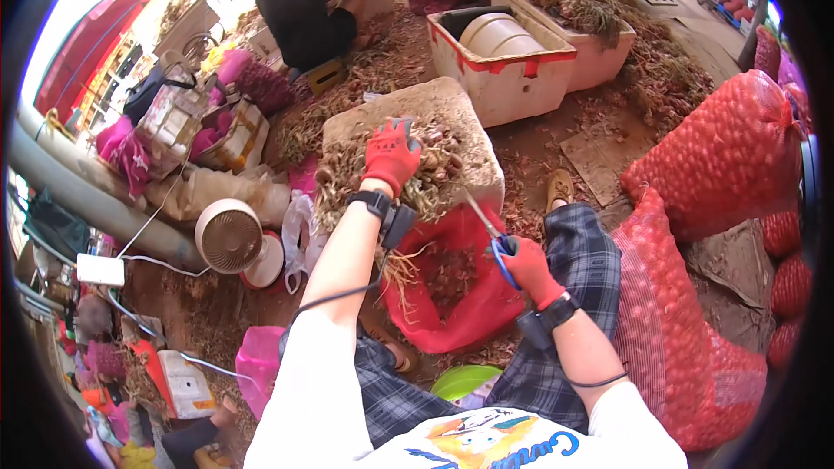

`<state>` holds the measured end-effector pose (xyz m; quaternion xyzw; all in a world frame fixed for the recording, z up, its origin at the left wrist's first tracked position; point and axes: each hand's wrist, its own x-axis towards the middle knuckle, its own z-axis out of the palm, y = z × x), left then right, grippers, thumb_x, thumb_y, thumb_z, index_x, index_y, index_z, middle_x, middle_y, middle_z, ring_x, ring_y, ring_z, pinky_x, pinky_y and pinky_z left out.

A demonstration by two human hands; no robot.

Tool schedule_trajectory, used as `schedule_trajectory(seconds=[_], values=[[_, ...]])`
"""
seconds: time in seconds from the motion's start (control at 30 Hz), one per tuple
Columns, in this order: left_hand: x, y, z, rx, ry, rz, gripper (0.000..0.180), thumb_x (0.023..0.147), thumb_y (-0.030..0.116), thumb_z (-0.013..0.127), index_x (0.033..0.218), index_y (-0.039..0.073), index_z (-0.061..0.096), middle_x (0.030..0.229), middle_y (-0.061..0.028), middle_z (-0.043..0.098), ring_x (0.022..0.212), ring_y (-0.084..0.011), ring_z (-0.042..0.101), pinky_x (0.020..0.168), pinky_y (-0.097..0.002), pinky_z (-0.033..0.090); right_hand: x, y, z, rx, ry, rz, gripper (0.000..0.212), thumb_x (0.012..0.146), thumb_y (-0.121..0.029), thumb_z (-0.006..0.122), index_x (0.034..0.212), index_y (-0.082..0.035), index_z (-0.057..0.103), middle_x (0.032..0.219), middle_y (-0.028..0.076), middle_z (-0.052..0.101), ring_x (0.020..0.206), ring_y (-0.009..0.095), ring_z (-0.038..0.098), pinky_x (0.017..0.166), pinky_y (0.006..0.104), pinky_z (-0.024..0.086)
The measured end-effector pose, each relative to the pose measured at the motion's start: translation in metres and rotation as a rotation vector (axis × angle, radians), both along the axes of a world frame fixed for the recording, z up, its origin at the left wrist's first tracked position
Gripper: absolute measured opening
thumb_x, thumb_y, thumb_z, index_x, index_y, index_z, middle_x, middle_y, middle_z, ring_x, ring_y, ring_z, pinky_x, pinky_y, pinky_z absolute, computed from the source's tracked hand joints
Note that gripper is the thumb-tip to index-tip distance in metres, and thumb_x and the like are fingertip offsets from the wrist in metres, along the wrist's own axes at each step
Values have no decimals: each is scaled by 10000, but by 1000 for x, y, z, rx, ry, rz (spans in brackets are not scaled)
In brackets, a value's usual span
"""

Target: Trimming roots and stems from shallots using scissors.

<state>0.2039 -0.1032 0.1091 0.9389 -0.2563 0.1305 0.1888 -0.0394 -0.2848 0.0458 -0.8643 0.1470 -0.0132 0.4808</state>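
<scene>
The left hand (393, 155) closes its red-gloved fingers on a shallot bunch (426, 175) heaped mid-top of the foam box (469, 108), picking stock. The right hand (528, 267), fist clenched round blue-handled scissors (491, 239), waits above the red mesh bag (469, 295) so trimmings drop in

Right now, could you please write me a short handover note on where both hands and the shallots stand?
Left hand, in a red glove, reaches onto the heap of untrimmed shallots on the pale block; whether its grip has closed on a bunch cannot be told.
Right hand, also red-gloved, holds blue-handled scissors, blades pointing toward the heap.
Red bag lies open between the knees with some shallots inside, so some look sorted already.
Full red mesh sacks stand to the right.
Left: much of the heap on the block remains with roots and stalks.
</scene>
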Motion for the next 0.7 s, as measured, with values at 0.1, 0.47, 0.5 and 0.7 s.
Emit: schedule_trajectory(seconds=[0.1,0.47,0.5,0.7], values=[[15,-26,-18,486,-95,20,433,741,296,640,1133,118,594,1160,-152,586,1141,-342,506,940,-435,419,7,5,-6,93,-85,1,332,791,-385,654,875,-65,663,761,164,643,736,330,632,676,396,475],[-23,114,-8,-1092,185,228,199,816,98,694,966,35,580,921,-4,596,770,-89,532,739,-237,453,17,15,5,89,-100,155,358,773,-398,668,864,-53,652,831,153,654,770,331,623,671,419,468],[-26,158,-28,-1068,171,229,191,828,100,680,986,47,587,929,-5,596,773,-79,528,725,-221,451,16,26,9,124,-126,201,400,780,-438,672,846,-43,661,757,108,655,676,264,628,628,373,464],[-105,243,-101,-1170,577,264,172,933,231,523,1033,123,613,943,26,625,845,-93,586,746,-262,504,26,90,-12,956,371,517,332,871,-400,621,1008,-97,618,665,-69,466,549,32,414,472,206,329]])
